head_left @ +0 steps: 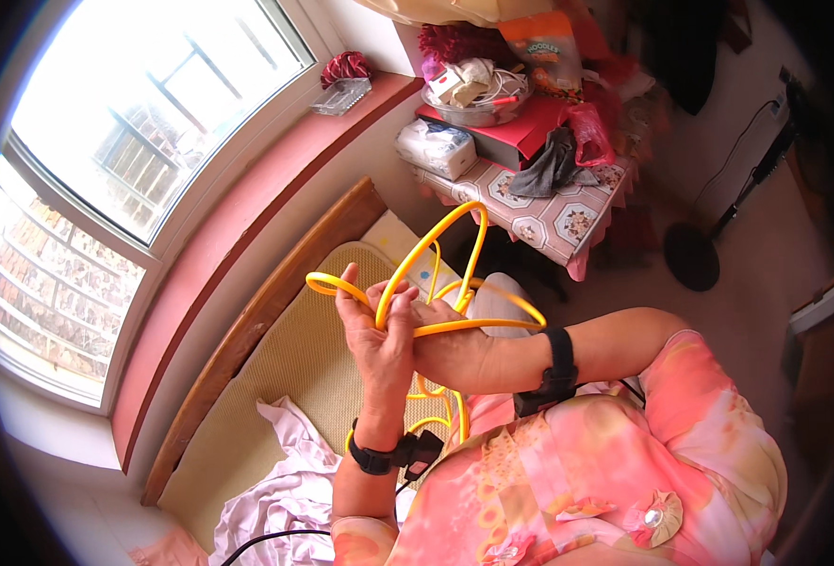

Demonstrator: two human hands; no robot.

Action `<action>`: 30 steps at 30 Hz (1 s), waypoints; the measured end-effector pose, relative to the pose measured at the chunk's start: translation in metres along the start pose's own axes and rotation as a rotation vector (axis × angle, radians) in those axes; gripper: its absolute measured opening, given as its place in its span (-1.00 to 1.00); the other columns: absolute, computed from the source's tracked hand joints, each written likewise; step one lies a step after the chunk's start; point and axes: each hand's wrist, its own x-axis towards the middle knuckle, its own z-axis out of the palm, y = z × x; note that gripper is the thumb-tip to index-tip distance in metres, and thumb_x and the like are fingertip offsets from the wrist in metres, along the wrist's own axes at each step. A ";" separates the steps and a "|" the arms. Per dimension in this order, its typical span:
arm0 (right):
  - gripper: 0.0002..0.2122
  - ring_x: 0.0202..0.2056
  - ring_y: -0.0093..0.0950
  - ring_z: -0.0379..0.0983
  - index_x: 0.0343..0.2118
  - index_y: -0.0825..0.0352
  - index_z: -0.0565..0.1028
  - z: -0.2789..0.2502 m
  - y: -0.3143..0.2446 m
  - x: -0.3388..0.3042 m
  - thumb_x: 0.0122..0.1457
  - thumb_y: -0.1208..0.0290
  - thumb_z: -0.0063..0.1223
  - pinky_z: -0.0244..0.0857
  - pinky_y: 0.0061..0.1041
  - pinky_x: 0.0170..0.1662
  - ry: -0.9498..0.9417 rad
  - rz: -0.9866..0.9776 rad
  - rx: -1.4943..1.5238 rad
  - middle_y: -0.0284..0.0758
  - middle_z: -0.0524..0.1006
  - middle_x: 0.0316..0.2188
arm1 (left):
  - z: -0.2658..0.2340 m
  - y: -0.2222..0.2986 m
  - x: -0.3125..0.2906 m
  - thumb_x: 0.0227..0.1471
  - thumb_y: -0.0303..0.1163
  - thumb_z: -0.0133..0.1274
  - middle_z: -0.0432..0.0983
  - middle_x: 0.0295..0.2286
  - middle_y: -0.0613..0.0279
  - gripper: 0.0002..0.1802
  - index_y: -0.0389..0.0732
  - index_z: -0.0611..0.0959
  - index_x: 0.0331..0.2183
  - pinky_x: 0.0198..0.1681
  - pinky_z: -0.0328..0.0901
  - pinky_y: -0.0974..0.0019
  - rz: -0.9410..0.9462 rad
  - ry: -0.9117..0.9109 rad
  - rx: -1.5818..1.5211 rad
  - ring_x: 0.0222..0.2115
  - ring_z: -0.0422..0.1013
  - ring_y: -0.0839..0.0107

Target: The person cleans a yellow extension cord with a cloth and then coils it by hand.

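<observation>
A smooth yellow cord [479, 324] is looped in the air before my chest. My left hand [379, 325] holds part of it between thumb and fingers; a small loop sticks out past its raised index finger. Bent at the wrist, my right hand [450, 347] meets the left one and grips the same cord, its fingertips partly hidden by the left hand and the loops. One tall loop rises above both hands, and another stretches right over the right hand. More cord hangs down below the wrists, in front of my patterned pink clothing.
Beneath my hands is a bed with a woven mat [275, 354], a wooden edge board [266, 330] and crumpled pale cloth [289, 481]. A cloth-covered table [553, 224] holds a red box, a basin and tissues. A black stand [691, 255] is on the right, a window sill [247, 231] left.
</observation>
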 end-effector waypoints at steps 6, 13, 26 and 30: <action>-0.56 -0.20 -0.34 0.20 -0.07 0.45 0.26 0.013 -0.009 0.003 -0.07 0.41 -0.07 0.08 -0.28 -0.17 -0.106 0.012 -0.034 -0.16 0.29 -0.27 | -0.025 -0.026 0.005 0.06 -0.54 -0.20 0.35 -0.57 0.29 -0.60 -0.25 0.17 -0.03 -0.44 0.30 0.59 -0.013 0.041 0.079 -0.55 0.37 0.57; -0.57 -0.01 -0.22 0.21 -0.05 0.55 0.22 0.007 -0.030 -0.033 0.00 0.41 -0.24 0.17 -0.32 -0.08 -0.338 -0.269 -0.009 0.02 0.27 -0.09 | -0.060 -0.027 0.013 0.10 -0.40 -0.18 0.21 -0.72 0.45 -0.66 -0.19 0.32 -0.06 -0.79 0.00 0.68 -0.158 -0.005 0.146 -0.82 0.07 0.74; -0.54 -0.21 -0.31 0.32 -0.22 0.29 0.33 -0.119 0.036 0.026 -0.27 0.44 0.20 0.25 -0.34 -0.23 0.205 -0.421 0.346 -0.31 0.39 -0.28 | -0.066 -0.011 0.007 -0.21 -0.77 -0.17 0.39 -0.41 0.21 -0.54 -0.24 0.45 -0.18 -0.31 0.25 0.48 0.135 -0.514 0.434 -0.41 0.34 0.45; -0.68 -0.38 -0.21 0.41 -0.28 0.32 0.37 -0.099 0.074 0.028 -0.04 0.22 0.05 0.29 -0.32 -0.32 -0.270 -0.175 0.211 -0.20 0.47 -0.45 | -0.047 -0.008 0.014 -0.16 -0.72 -0.09 0.40 -0.42 0.22 -0.57 -0.22 0.44 -0.15 -0.30 0.26 0.47 0.140 -0.553 0.337 -0.36 0.37 0.45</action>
